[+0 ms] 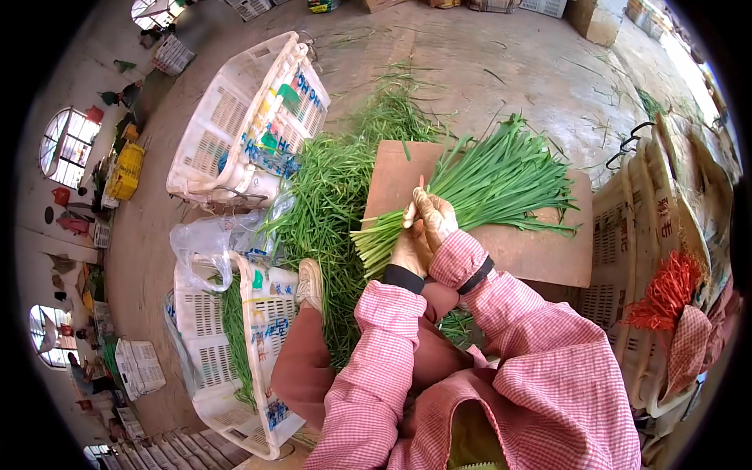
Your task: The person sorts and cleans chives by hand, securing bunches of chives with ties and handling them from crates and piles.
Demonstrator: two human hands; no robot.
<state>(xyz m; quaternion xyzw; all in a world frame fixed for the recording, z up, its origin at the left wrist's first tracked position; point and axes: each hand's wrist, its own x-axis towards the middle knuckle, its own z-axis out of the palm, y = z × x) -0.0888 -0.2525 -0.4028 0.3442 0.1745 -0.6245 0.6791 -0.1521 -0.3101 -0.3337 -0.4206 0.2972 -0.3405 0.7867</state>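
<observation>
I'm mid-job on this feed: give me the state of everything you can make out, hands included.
Left hand: at the stems, grip unclear.
Right hand: fingers bent, grip unclear.
Green bundle: stems together, leaves fanned.
Brown board: partly covered.
Loose greens: heaped, tangled.
Lower-left crate: some greens inside.
Plastic bag: crumpled.
Red strands: bunched.

Blue letters (308,91), an H among them, mark the upper-left crate (249,92). Blue writing (277,333) on the lower-left crate (252,352) and red characters (663,218) on the right crate (627,274) are unclear.
</observation>
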